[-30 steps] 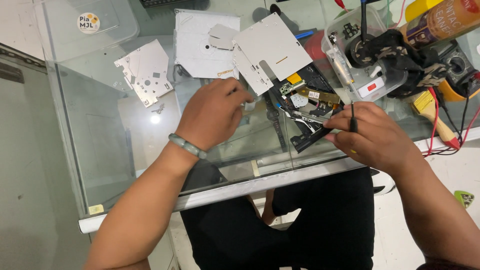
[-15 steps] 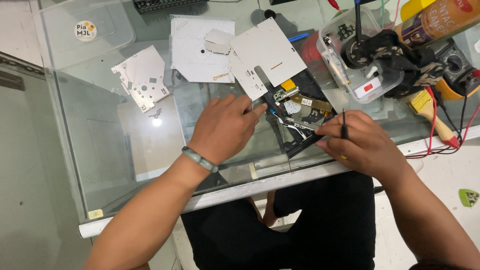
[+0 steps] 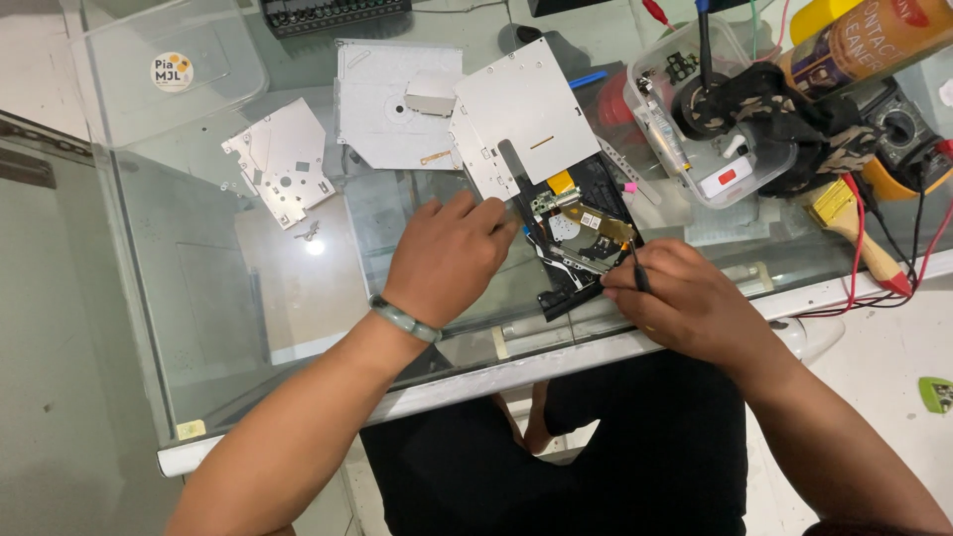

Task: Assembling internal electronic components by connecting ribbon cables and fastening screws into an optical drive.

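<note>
Left hand (image 3: 447, 260) curled, fingertips pressing drive (image 3: 576, 243) at its 9 o'clock edge. Right hand (image 3: 685, 303) pinches thin tool (image 3: 635, 266), at drive's 4 o'clock. Metal cover (image 3: 526, 114) at 12.

metal plate (image 3: 281, 162) | plastic tub (image 3: 695, 119) | paintbrush (image 3: 856, 230) | multimeter (image 3: 898, 134) | spray can (image 3: 864, 40)

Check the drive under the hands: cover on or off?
Off. The black drive shows bare internals and a yellow ribbon; silver cover plates lie apart on the glass table.
</note>
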